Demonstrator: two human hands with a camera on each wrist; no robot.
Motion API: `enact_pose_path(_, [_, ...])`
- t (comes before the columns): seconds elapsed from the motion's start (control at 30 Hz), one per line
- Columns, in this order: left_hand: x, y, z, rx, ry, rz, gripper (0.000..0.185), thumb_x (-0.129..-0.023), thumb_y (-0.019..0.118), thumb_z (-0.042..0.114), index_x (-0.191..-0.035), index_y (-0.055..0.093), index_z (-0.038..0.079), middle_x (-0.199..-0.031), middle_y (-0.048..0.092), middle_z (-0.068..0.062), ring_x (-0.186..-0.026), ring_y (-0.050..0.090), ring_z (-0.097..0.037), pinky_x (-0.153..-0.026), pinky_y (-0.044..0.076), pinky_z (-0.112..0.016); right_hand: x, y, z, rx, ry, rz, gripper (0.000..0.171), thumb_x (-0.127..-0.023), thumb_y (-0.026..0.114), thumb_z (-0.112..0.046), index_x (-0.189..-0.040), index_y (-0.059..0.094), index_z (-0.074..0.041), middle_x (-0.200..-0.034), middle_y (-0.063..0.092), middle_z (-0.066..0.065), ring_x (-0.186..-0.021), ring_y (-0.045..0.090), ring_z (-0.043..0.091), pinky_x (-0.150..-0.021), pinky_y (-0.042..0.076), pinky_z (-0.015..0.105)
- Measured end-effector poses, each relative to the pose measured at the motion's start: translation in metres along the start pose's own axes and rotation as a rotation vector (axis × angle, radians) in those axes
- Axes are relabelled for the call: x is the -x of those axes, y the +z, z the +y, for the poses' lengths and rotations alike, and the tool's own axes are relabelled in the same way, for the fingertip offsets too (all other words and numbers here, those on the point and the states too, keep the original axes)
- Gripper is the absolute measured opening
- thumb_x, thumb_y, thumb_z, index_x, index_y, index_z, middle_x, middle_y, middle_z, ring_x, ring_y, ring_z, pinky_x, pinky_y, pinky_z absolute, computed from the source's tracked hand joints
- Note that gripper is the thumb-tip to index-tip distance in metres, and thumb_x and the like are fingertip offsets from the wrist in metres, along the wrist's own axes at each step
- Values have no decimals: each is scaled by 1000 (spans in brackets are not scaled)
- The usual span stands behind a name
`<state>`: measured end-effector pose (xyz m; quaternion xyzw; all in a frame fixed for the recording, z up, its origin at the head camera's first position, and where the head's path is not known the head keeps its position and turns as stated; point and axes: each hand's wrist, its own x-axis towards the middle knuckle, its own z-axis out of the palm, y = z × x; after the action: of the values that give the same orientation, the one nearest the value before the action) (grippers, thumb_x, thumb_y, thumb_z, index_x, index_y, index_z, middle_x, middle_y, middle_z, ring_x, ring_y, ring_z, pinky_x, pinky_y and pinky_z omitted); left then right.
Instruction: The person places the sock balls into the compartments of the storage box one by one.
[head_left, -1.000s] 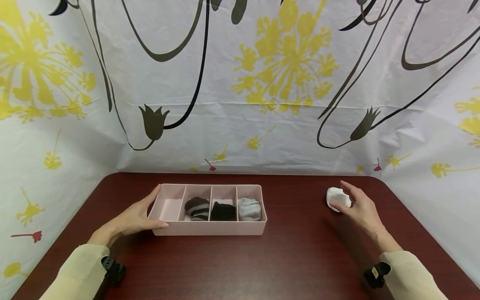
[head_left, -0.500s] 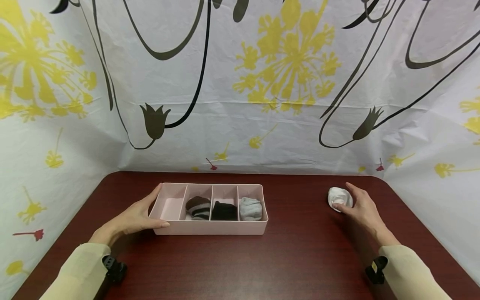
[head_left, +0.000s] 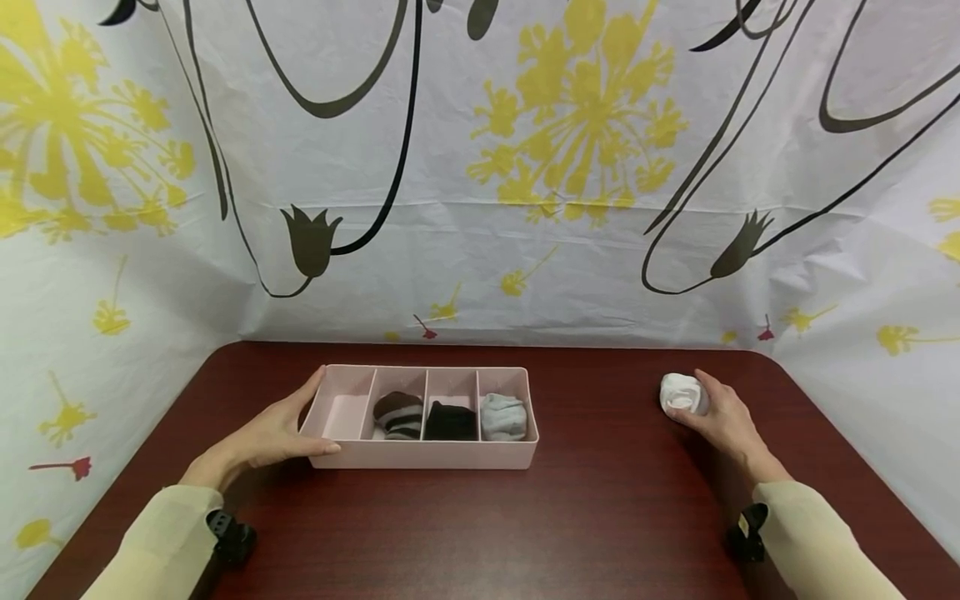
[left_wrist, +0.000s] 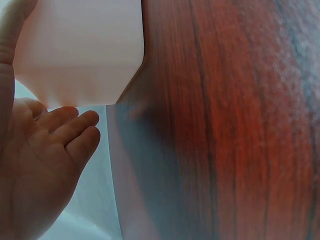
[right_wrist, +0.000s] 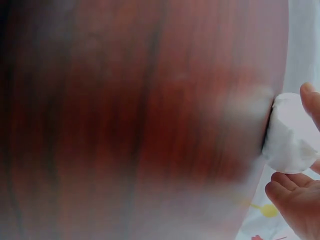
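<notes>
A pink divided tray (head_left: 423, 455) lies on the dark red table (head_left: 600, 508). Its leftmost compartment is empty; the others hold a brown striped sock roll (head_left: 397, 414), a black one (head_left: 450, 422) and a grey one (head_left: 504, 417). My left hand (head_left: 300, 425) rests on the tray's left end, fingers straight along the end wall and thumb along the front wall. The left wrist view shows the tray's corner (left_wrist: 80, 50) above that relaxed palm (left_wrist: 45, 150). At the right, my right hand (head_left: 705, 407) curls round a white sock roll (head_left: 681, 393), seen between its fingers (right_wrist: 292, 197) in the right wrist view.
A floral sheet (head_left: 525, 167) hangs as a backdrop behind and beside the table. The table's rounded far corners and right edge lie close to the white sock roll. Bare wood stretches between the tray and my right hand.
My right hand has moved in from beside the white sock roll and its fingers now wrap it. The left hand and tray have stayed put.
</notes>
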<state>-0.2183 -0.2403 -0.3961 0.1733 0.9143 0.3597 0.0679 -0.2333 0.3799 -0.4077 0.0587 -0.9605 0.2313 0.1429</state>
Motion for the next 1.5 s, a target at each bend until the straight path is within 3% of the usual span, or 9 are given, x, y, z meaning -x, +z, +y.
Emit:
enact_pose_path(0.63, [0, 0, -1, 11, -10, 3, 117, -71, 80, 40, -153, -1, 14, -153, 19, -23, -124, 38, -35, -96, 37, -54, -4, 5, -4, 39, 54, -89, 69, -78, 74, -19, -129, 39, 13, -117, 45, 41, -104, 44, 51, -81, 38, 62])
enact_pose_path(0.97, [0, 1, -2, 9, -4, 3, 117, -72, 79, 41, -153, -2, 16, -153, 16, -23, -126, 36, -36, -96, 36, -55, -3, 10, -9, 44, 25, -16, 53, -74, 77, -12, -113, 49, 10, -103, 51, 35, -90, 49, 44, -70, 40, 54])
enact_pose_path(1.27, [0, 2, -2, 20, 5, 5, 117, -72, 79, 40, -153, -2, 16, -153, 17, -23, -124, 38, -36, -95, 37, -54, -2, 13, -12, 37, -37, 100, 43, -69, 80, -10, -101, 56, 6, -84, 58, 21, -77, 50, 32, -62, 36, 39])
enact_pose_path(1.5, [0, 2, -2, 24, 0, 5, 117, -72, 79, 40, -153, -2, 17, -153, 17, -22, -123, 38, -35, -95, 37, -54, -4, 16, -22, 4, -103, 145, 41, -68, 81, -7, -99, 57, 5, -85, 59, 20, -78, 50, 31, -65, 36, 41])
